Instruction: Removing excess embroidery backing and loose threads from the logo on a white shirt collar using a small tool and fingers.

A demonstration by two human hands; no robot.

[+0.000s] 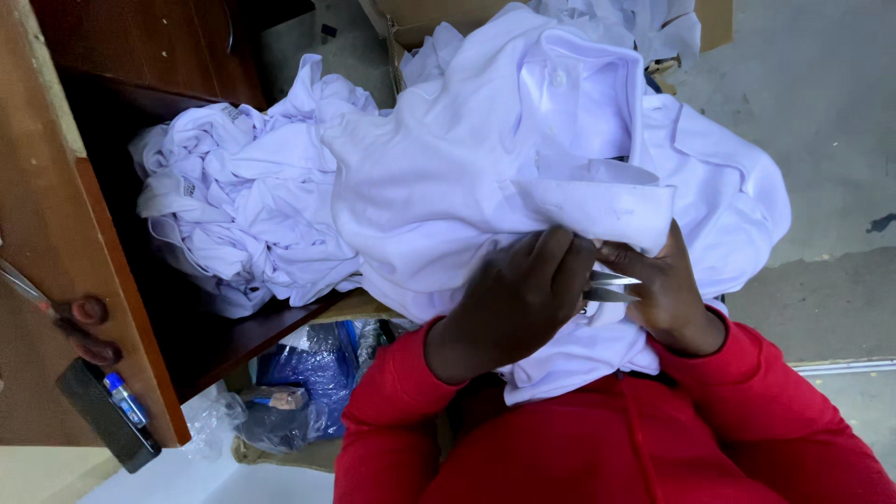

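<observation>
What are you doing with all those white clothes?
A person in red sleeves holds a white collared shirt on their lap. The left hand grips the cloth, and the right hand holds small metal snips against it. More white shirts lie in a crumpled heap on a dark wooden shelf beside them.

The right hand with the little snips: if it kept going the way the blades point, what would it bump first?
Most likely the left hand. The right hand holds small metal snips whose tips point straight at the left hand's fingers, with the white shirt bunched around both. Depth is hard to judge.
</observation>
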